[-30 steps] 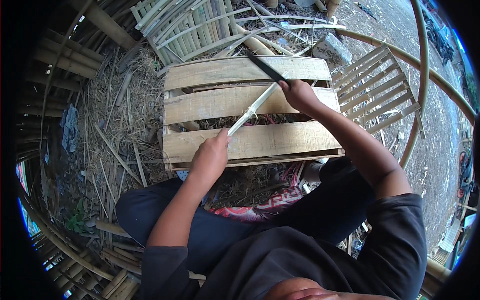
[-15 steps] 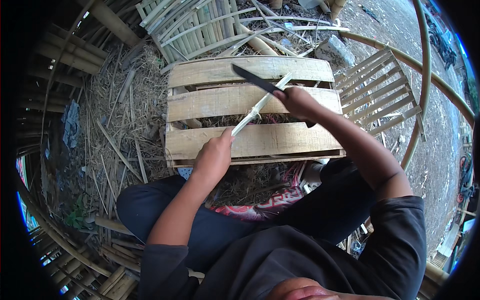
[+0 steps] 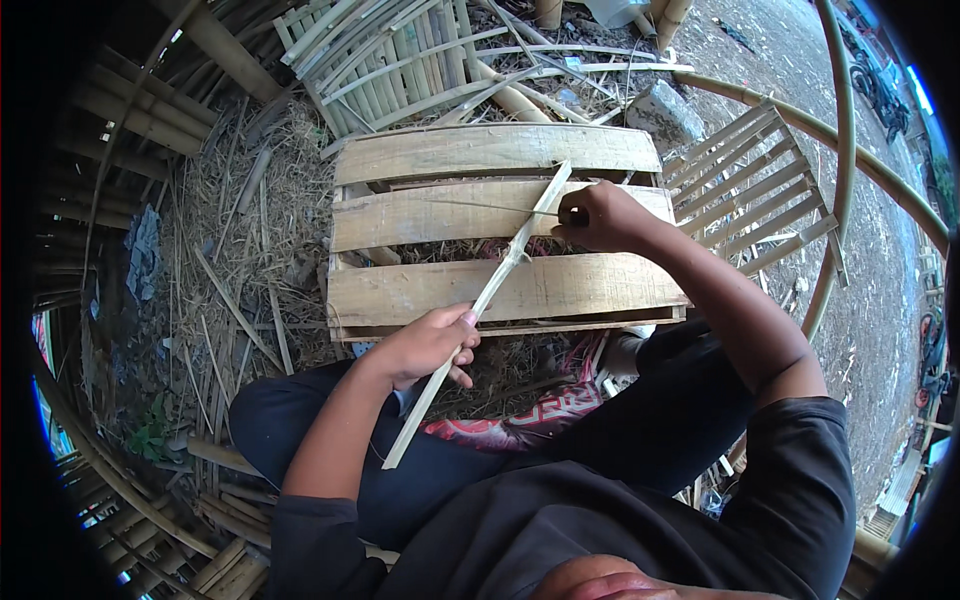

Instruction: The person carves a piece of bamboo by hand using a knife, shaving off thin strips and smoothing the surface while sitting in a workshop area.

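A long pale bamboo strip (image 3: 492, 289) slants across the slatted wooden crate (image 3: 400, 286) and past its near edge over my lap. Below its rough, raised node, my left hand (image 3: 425, 348) holds the strip's lower part between thumb and fingers, some fingers loosely extended. My right hand (image 3: 607, 217) is closed round the handle of a knife (image 3: 490, 207), over the crate's right half. The blade appears edge-on as a thin dark line pointing left, crossing the upper part of the strip. Most of the handle is hidden in my fist.
A bamboo rack (image 3: 750, 190) leans at the crate's right side. Behind the crate lie a slatted bamboo panel (image 3: 400, 75) and a grey stone block (image 3: 663, 112). Shavings and loose strips (image 3: 235, 300) cover the ground at left. A curved bamboo pole (image 3: 845, 130) stands at right.
The bamboo strip has slid down toward me, its lower end now over my lap. My left hand has moved nearer and loosened. The knife has turned from broadside to edge-on.
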{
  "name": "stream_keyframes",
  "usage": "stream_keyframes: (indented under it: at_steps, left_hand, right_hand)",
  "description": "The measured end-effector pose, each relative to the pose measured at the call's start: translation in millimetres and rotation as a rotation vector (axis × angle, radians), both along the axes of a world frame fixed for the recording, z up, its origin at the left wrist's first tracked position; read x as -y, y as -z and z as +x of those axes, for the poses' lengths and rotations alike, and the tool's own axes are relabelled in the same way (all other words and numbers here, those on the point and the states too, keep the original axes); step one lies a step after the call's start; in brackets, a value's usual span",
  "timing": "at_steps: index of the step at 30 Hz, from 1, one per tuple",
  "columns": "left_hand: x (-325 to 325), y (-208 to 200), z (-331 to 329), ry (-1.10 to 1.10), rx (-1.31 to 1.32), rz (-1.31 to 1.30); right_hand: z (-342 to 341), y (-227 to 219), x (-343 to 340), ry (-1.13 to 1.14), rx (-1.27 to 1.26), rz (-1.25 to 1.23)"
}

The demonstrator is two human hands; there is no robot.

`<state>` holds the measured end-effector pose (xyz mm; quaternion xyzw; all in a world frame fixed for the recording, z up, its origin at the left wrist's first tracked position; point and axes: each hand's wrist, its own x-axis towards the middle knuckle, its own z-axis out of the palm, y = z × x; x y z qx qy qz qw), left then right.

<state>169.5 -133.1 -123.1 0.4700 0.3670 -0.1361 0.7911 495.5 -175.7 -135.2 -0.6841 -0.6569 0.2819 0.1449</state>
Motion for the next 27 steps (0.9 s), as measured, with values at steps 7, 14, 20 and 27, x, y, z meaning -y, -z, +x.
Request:
stream_keyframes:
  at_steps: [7, 14, 20, 27]
  left_hand:
    - [-11, -16, 7, -0.11, 0.039, -0.04]
    - [-18, -22, 3, -0.242, 0.168, -0.322]
    - [-18, -14, 0, -0.284, 0.151, -0.423]
    - [-26, -16, -6, -0.261, 0.198, -0.437]
  right_hand:
    - [-3, 9, 2, 0.037, 0.164, 0.003]
    - [-30, 18, 6, 0.078, 0.239, 0.1]
    - [-34, 30, -7, 0.134, 0.344, 0.114]
    - [-19, 43, -15, 0.219, 0.479, 0.011]
